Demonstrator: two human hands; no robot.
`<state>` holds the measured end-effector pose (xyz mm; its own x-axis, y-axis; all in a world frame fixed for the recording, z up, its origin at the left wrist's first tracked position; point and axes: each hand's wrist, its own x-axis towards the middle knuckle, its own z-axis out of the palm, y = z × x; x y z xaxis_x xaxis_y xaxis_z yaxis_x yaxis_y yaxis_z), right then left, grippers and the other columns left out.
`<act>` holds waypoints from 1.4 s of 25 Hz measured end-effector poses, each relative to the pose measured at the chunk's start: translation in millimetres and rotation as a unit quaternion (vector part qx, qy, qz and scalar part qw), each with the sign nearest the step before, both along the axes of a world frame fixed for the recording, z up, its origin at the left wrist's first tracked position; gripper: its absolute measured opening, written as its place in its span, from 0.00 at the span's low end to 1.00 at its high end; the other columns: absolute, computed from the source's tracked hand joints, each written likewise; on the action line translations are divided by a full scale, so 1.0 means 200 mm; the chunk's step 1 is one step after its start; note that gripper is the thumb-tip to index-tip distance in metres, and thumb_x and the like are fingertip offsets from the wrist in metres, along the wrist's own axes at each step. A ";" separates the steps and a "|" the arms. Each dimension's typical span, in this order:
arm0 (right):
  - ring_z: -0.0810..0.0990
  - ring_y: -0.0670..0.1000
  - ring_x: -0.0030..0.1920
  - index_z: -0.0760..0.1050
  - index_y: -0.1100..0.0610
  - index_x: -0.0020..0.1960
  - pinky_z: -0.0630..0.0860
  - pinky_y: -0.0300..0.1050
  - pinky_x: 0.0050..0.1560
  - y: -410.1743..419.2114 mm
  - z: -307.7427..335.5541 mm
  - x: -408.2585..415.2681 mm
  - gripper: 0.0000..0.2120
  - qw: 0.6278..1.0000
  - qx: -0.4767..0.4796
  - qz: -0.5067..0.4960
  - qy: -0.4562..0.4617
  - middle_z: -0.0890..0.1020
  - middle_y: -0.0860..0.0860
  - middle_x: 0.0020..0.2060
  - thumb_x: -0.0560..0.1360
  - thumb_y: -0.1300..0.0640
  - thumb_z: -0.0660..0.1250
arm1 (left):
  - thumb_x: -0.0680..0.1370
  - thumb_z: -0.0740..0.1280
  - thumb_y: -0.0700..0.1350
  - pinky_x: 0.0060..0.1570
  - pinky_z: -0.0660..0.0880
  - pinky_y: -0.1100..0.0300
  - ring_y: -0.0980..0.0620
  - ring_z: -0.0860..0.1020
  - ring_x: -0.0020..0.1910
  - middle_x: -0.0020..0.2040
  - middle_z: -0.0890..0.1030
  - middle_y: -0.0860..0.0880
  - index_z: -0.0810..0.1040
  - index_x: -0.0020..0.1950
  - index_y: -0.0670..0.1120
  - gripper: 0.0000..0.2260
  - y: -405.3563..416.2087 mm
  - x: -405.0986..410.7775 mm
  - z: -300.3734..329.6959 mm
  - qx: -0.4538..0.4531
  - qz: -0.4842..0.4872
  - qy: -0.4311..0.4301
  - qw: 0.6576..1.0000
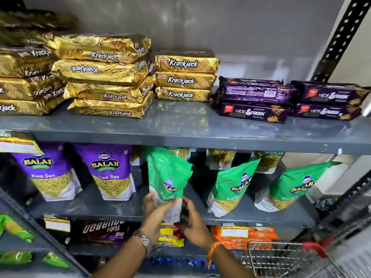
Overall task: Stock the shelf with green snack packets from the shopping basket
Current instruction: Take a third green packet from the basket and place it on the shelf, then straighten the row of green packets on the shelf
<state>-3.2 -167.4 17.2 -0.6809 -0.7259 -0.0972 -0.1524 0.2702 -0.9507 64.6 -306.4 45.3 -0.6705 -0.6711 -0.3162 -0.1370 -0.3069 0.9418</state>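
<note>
A green Balaji snack packet stands upright at the front of the middle shelf, its top under the shelf above. My left hand wraps its lower left side and my right hand grips its lower right corner. Two more green packets lean to the right on the same shelf. The wire shopping basket with a red handle is at the lower right; I cannot see what is inside it.
Two purple Aloo Sev packets stand left of the held packet. Gold Krackjack stacks and purple Hide & Seek packs fill the upper shelf. Dark, yellow and orange packs sit on the lower shelf. A perforated upright bounds the right side.
</note>
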 end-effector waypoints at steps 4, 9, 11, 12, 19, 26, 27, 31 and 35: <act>0.80 0.39 0.61 0.81 0.48 0.58 0.77 0.35 0.61 0.31 -0.03 0.04 0.34 0.999 -0.023 -0.037 0.002 0.83 0.47 0.59 0.68 0.82 0.58 | 0.47 0.87 0.55 0.72 0.66 0.55 0.53 0.69 0.67 0.70 0.64 0.51 0.59 0.75 0.51 0.62 0.12 -0.07 -0.04 -0.179 0.044 -0.054 0.981; 0.77 0.53 0.56 0.73 0.41 0.61 0.76 0.41 0.61 0.56 -0.07 -0.08 0.39 0.922 -0.097 -0.369 0.070 0.77 0.51 0.57 0.61 0.70 0.82 | 0.52 0.85 0.50 0.59 0.75 0.53 0.43 0.78 0.56 0.56 0.77 0.45 0.70 0.61 0.44 0.42 0.22 -0.12 -0.03 -0.250 0.172 -0.057 0.951; 0.70 0.51 0.66 0.63 0.55 0.73 0.69 0.50 0.70 0.59 -0.04 -0.21 0.50 0.930 -0.051 -0.358 0.063 0.70 0.52 0.65 0.57 0.64 0.85 | 0.57 0.85 0.45 0.50 0.76 0.55 0.40 0.82 0.51 0.48 0.80 0.47 0.71 0.53 0.47 0.31 0.14 -0.12 -0.09 -0.230 0.178 -0.038 0.956; 0.68 0.52 0.69 0.59 0.59 0.75 0.67 0.52 0.73 0.60 -0.04 -0.27 0.56 0.935 -0.023 -0.346 0.074 0.68 0.54 0.69 0.56 0.61 0.86 | 0.61 0.83 0.40 0.50 0.76 0.56 0.39 0.82 0.53 0.49 0.82 0.46 0.72 0.52 0.49 0.27 0.08 -0.11 -0.13 -0.209 0.158 -0.005 0.965; 0.74 0.53 0.69 0.54 0.49 0.76 0.73 0.60 0.71 0.47 -0.13 -0.44 0.68 0.940 -0.015 -0.332 0.081 0.72 0.51 0.69 0.45 0.50 0.87 | 0.60 0.81 0.40 0.70 0.69 0.49 0.48 0.72 0.67 0.70 0.71 0.49 0.60 0.76 0.44 0.48 -0.06 -0.05 -0.15 -0.181 0.027 0.040 0.982; 0.67 0.64 0.70 0.56 0.63 0.76 0.65 0.63 0.73 0.32 -0.04 -0.30 0.61 0.888 0.010 -0.444 0.118 0.71 0.63 0.67 0.53 0.52 0.87 | 0.57 0.85 0.37 0.53 0.80 0.51 0.43 0.82 0.53 0.52 0.83 0.44 0.68 0.59 0.44 0.37 -0.13 -0.13 -0.20 -0.207 0.062 -0.011 0.976; 0.66 0.65 0.70 0.56 0.64 0.76 0.64 0.63 0.73 0.31 -0.02 -0.30 0.60 0.888 0.018 -0.444 0.118 0.71 0.64 0.67 0.54 0.53 0.87 | 0.59 0.83 0.33 0.49 0.81 0.57 0.44 0.83 0.51 0.50 0.83 0.45 0.69 0.57 0.42 0.34 -0.17 -0.13 -0.20 -0.208 0.033 0.005 0.978; 0.68 0.65 0.67 0.57 0.65 0.75 0.65 0.60 0.70 0.31 -0.01 -0.34 0.60 0.884 0.050 -0.451 0.110 0.71 0.64 0.65 0.53 0.49 0.87 | 0.61 0.79 0.27 0.45 0.81 0.67 0.53 0.84 0.50 0.50 0.84 0.50 0.71 0.54 0.50 0.31 -0.26 -0.13 -0.22 -0.212 -0.046 0.042 0.975; 0.69 0.65 0.64 0.59 0.66 0.73 0.65 0.59 0.68 0.27 0.00 -0.35 0.60 0.875 0.050 -0.469 0.109 0.72 0.62 0.62 0.51 0.47 0.87 | 0.63 0.78 0.27 0.45 0.80 0.70 0.61 0.84 0.49 0.53 0.83 0.48 0.71 0.54 0.51 0.31 -0.26 -0.12 -0.23 -0.211 -0.068 0.044 0.974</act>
